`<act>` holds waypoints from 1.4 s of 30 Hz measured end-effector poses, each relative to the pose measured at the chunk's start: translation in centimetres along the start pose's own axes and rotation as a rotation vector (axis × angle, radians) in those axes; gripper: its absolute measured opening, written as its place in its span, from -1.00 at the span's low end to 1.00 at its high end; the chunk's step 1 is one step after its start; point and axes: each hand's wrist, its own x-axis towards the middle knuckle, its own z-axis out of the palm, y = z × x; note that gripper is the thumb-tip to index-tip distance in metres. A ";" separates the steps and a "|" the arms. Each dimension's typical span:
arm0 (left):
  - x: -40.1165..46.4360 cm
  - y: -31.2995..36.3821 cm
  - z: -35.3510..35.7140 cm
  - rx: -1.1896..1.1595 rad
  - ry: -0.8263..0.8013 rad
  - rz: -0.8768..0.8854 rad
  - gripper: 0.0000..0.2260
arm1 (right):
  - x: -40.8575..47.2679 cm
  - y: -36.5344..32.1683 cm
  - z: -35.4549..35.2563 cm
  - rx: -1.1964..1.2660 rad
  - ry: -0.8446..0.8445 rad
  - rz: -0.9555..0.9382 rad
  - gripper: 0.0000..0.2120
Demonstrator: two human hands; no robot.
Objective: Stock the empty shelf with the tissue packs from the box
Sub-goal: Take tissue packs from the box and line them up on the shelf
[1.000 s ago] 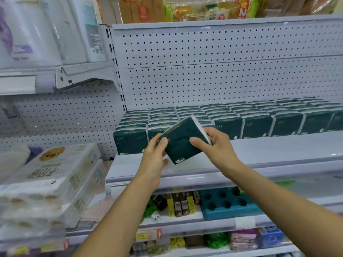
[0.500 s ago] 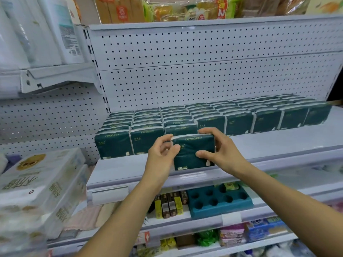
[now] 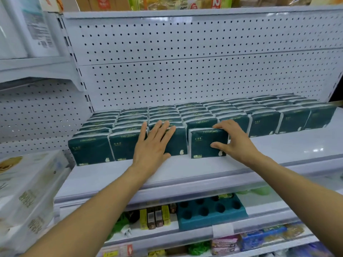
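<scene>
1. Two hands work: the left hand [image 3: 154, 143] lies flat with straight fingers on the front row of packs [image 3: 128, 145]; the right hand [image 3: 232, 140] grips one dark green soft plastic-wrapped tissue pack [image 3: 206, 143], upright on the white smooth metal shelf [image 3: 185, 169].
2. Risk: this pack stands slightly forward of the row; a careless push may tip the squashy, slippery neighbours.

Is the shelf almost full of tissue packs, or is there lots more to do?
Lots is done: rows of dark green tissue packs fill the back of the shelf. In hand: the right hand grips one tissue pack standing at the front, while the left hand lies flat against the neighbouring packs. Left: the shelf's bare front strip, mainly on the right. The box is out of view.
</scene>
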 end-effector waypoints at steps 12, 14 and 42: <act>0.7 0.2 1.6 0.011 0.060 -0.030 -0.16 | 2.1 0.1 2.7 -0.654 0.136 -0.281 -0.28; 0.7 0.1 1.8 0.027 0.078 -0.017 -0.15 | 2.4 -0.2 3.0 -0.687 0.085 -0.323 -0.27; -18.6 -2.2 -6.8 -0.386 0.267 -0.098 -0.53 | -14.5 -19.0 9.8 -0.319 0.207 -0.294 -0.63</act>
